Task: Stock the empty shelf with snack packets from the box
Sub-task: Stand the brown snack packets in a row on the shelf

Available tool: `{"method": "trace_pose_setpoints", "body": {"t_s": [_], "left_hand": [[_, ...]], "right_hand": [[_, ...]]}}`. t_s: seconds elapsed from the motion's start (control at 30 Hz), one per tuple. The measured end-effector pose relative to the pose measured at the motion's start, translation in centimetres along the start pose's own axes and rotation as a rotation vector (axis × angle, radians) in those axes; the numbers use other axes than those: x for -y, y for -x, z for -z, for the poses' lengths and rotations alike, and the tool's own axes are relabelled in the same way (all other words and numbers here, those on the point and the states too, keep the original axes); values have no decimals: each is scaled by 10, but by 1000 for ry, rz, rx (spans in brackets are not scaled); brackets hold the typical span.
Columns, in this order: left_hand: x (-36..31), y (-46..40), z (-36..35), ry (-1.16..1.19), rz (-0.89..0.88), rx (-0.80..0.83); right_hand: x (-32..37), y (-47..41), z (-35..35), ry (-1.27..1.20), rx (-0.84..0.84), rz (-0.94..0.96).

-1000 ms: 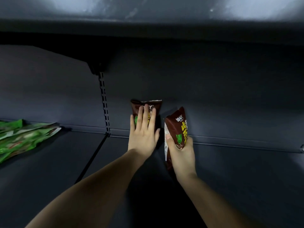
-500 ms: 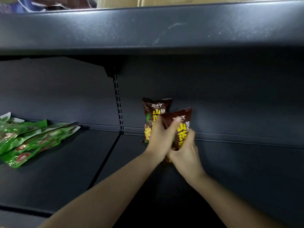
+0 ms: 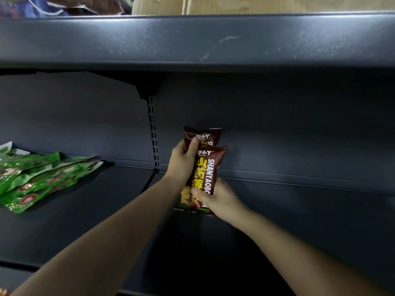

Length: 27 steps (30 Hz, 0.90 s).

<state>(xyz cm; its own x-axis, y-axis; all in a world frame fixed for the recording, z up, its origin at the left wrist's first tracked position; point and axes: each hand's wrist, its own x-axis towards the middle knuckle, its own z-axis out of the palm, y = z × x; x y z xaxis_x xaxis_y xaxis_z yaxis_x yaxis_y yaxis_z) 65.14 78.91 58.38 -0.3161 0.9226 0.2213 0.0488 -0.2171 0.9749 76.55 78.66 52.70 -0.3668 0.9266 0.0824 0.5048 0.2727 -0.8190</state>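
Note:
Two brown snack packets with yellow lettering stand upright on the dark shelf [image 3: 299, 210], near its back wall. The front packet [image 3: 206, 169] overlaps the rear packet [image 3: 205, 134], of which only the top shows. My left hand [image 3: 181, 161] grips the front packet's upper left corner, thumb across its face. My right hand [image 3: 218, 199] holds the same packet at its lower edge. The box is not in view.
Several green packets [image 3: 36, 178] lie flat on the shelf section to the left, past a slotted upright [image 3: 152, 133]. Overhead runs another shelf [image 3: 192, 39] carrying cardboard [image 3: 256, 4] and more packets [image 3: 64, 5].
My right hand brought the second packet in front of the first. My left hand left the rear packet and gripped the front one's top. The view tilted up.

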Motion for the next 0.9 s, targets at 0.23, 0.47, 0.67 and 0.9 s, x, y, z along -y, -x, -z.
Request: {"method": "trace_pose_setpoints", "body": {"t_s": [0.23, 0.47, 0.67, 0.9], "left_hand": [[40, 6, 7, -347, -97, 36], [49, 14, 2, -418, -36, 66], [51, 5, -6, -541, -15, 22], [61, 25, -3, -981, -119, -48]], "right_hand": [[-4, -20, -2, 75, -108, -30], [4, -28, -3, 313, -170, 46], [11, -31, 3, 475, -31, -101], [43, -44, 51, -138, -146, -178]]}}
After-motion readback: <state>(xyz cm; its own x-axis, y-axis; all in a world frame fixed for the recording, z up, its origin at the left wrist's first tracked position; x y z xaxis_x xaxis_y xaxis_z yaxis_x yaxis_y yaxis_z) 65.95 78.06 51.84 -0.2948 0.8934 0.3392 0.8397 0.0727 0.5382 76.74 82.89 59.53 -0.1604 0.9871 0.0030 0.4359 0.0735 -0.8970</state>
